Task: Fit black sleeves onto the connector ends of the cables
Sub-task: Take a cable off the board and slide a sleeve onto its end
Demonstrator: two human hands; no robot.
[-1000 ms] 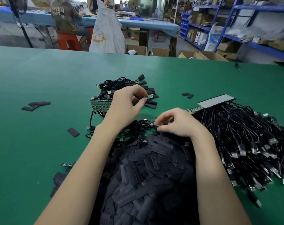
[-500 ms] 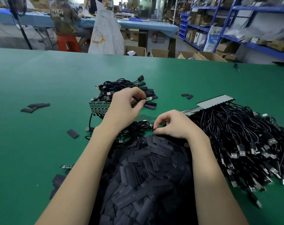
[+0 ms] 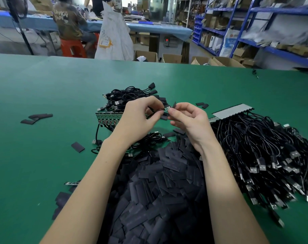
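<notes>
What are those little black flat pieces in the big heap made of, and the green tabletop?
The black sleeves look like thin matte plastic tubing pressed flat, probably heat-shrink: dull, faintly creased. The green tabletop seems a smooth rubbery or vinyl mat with soft sheen; hard to say which.

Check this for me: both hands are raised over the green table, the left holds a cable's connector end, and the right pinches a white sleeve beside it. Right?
Almost. The sleeve pinched by the right hand is black, not white, as the head view shows. The left hand does hold the connector end over the green table.
</notes>
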